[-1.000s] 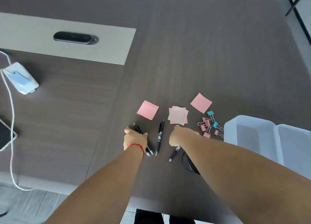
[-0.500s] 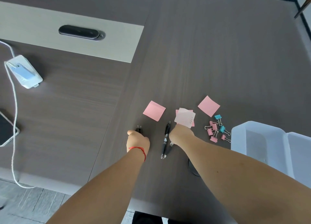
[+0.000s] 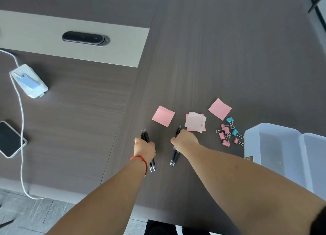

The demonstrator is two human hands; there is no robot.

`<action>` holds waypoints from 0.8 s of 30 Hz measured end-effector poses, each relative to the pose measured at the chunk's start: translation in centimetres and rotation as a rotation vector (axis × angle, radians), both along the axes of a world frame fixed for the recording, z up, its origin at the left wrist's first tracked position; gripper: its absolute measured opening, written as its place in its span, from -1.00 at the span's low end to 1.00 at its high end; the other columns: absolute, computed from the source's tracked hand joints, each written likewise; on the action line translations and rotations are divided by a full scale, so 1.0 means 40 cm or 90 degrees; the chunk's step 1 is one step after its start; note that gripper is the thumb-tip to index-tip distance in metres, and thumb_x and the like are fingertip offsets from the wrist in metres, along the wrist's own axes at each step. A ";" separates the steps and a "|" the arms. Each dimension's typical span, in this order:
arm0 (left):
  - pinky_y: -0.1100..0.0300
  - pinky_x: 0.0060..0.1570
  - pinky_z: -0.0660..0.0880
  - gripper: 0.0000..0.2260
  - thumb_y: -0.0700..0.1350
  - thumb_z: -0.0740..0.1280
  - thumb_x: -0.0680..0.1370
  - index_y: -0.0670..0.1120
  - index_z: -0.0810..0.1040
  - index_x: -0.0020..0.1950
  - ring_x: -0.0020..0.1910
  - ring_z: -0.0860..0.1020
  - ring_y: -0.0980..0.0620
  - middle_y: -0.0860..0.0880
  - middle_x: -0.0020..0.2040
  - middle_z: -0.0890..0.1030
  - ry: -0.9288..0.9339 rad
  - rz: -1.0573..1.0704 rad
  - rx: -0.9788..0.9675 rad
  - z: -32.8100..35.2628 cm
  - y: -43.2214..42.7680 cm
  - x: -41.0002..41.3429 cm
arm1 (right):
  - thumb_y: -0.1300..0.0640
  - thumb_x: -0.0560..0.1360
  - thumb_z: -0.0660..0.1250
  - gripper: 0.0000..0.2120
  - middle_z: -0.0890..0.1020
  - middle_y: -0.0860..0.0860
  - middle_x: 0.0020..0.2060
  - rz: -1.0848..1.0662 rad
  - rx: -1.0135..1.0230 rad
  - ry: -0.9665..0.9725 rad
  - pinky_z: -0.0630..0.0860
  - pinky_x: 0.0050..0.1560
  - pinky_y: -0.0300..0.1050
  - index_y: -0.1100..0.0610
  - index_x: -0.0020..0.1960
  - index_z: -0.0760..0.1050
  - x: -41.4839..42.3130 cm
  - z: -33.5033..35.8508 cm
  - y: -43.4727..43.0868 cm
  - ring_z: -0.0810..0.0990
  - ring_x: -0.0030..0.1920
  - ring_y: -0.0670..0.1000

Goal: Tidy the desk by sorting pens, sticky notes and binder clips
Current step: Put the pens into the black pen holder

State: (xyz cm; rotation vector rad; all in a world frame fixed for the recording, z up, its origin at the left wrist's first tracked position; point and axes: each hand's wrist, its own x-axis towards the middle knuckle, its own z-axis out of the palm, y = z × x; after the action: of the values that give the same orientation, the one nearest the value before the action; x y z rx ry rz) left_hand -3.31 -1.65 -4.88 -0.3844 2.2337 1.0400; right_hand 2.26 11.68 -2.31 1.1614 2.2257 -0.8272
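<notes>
My left hand, with a red string at the wrist, is closed around two black pens whose tips poke out below it. My right hand grips another pair of black pens near the desk's front middle. Pink sticky notes lie just beyond: one pad at the left, a stack with a pale sheet on top, one at the right. Several pink and blue binder clips are scattered to the right of my right hand.
A clear plastic organiser tray with compartments stands at the right edge. At the left lie a white charger with its cable and a phone. A black oval grommet sits in the light desk panel.
Both hands have gathered the scattered pens: each now holds two pens side by side, where before the pens lay apart on the desk.
</notes>
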 end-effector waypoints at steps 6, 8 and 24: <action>0.03 -0.17 0.58 -0.93 -0.27 0.30 0.51 -0.16 0.42 -0.09 -0.44 0.60 0.03 -0.11 -0.26 0.51 -0.086 0.082 0.215 0.149 0.042 -0.003 | 0.05 0.37 0.18 -0.84 0.55 0.06 -0.41 -0.031 -0.065 0.133 0.49 -0.28 -0.10 0.13 -0.31 0.36 0.036 0.125 0.047 0.64 -0.28 0.13; -0.12 0.02 0.57 -0.92 -0.24 0.32 0.52 -0.16 0.45 -0.02 -0.36 0.65 0.07 -0.10 -0.18 0.56 -0.102 0.056 0.280 0.188 0.073 0.002 | 0.00 0.36 0.17 -0.80 0.62 0.07 -0.31 -0.082 -0.075 0.188 0.57 -0.14 -0.03 0.14 -0.25 0.41 0.068 0.188 0.082 0.69 -0.22 0.11; 0.25 0.04 0.46 -0.83 -0.30 0.32 0.54 -0.03 0.53 -0.01 -0.01 0.62 0.13 0.10 -0.07 0.67 -0.045 -0.239 0.362 0.294 0.255 0.332 | 0.02 0.44 0.37 -0.91 0.59 -0.19 -0.12 -0.167 0.010 0.353 0.54 -0.03 -0.13 -0.02 -0.09 0.51 0.586 0.201 0.130 0.58 -0.11 -0.13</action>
State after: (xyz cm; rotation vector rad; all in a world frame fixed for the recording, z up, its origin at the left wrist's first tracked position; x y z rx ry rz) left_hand 9.97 8.54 6.88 0.2331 1.7497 1.3530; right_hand 25.70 16.88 5.73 1.3786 2.5397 -1.3797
